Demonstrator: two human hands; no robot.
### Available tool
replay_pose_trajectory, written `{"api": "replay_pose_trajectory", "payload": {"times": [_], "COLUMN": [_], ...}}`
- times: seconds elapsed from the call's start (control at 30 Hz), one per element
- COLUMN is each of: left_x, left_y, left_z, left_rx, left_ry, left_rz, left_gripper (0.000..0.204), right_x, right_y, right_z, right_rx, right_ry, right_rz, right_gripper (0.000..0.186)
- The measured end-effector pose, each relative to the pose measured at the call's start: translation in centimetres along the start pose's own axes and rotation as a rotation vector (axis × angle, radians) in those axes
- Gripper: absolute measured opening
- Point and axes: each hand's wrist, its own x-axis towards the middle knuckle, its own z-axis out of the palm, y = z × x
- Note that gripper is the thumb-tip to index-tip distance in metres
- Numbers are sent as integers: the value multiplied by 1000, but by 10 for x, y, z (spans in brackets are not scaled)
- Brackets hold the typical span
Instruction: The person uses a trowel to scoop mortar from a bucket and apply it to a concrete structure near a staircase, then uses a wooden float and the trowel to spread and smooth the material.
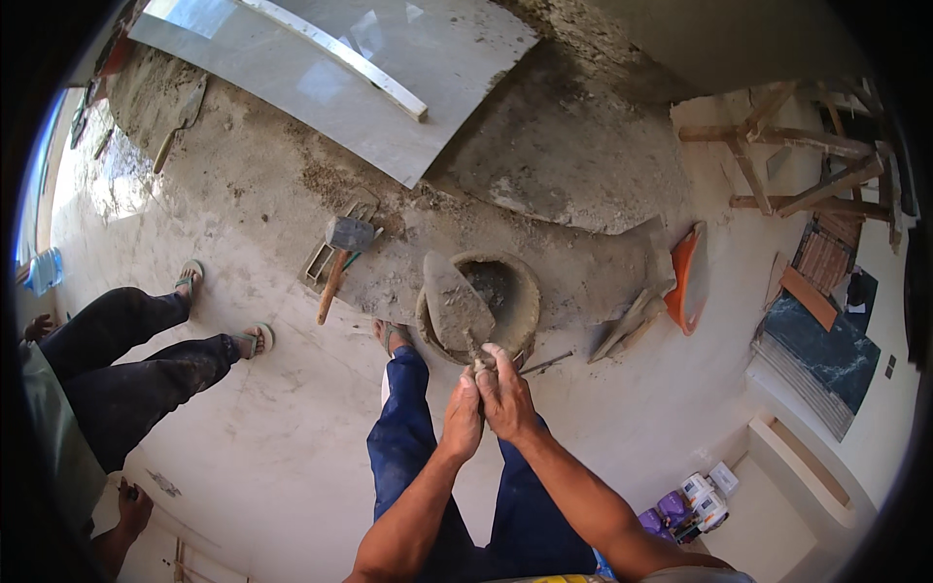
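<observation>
A pointed, mortar-coated trowel (457,299) is angled over a round, grey-crusted bucket (531,291), its tip facing away from me. My left hand (464,424) is closed around the trowel's handle, which is mostly hidden by my fingers. Pressed against it, my right hand (504,396) is also closed, with its fingers at the neck where blade meets handle. Grey wet-looking material shows inside the bucket, partly covered by the blade. Left of the bucket, a mallet (348,235) with a dark head and wooden handle rests on a small metal frame (319,260).
Beyond lies a large grey tile (428,78) carrying a metal straightedge (335,56), beside a mortar bed (569,146). Another person's legs (146,335) stand at left. An orange basin (686,277) and wooden trestle (777,146) are at right. A second trowel (185,117) lies far left.
</observation>
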Motion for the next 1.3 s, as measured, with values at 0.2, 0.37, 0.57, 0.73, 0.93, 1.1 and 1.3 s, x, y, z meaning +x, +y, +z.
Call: {"api": "replay_pose_trajectory", "payload": {"times": [0.2, 0.37, 0.57, 0.73, 0.93, 1.1, 1.3], "left_x": [1, 26, 69, 79, 105, 114, 147], "left_y": [-25, -90, -116, -117, -111, -64, 4], "left_z": [-9, -94, -111, -98, -101, -15, 31], "left_rx": [802, 373, -53, -296, 22, 113, 61], "left_ry": [639, 763, 296, 141, 309, 530, 516], "left_rz": [335, -81, -93, -73, -67, 9, -130], "left_gripper": [46, 87, 88, 93, 55, 35, 33], "right_x": [46, 166, 320, 354, 316, 311, 311], "right_y": [55, 59, 50, 82, 87, 99, 77], "right_z": [-131, -222, -297, -325, -288, -286, -268], "right_rx": [-276, -633, -983, -1069, -1017, -836, -845], "right_ry": [81, 186, 390, 350, 138, 234, 170], "right_rz": [71, -130, -413, -427, -457, -499, -427], "right_gripper": [45, 37, 37, 44, 38, 32, 32]}}
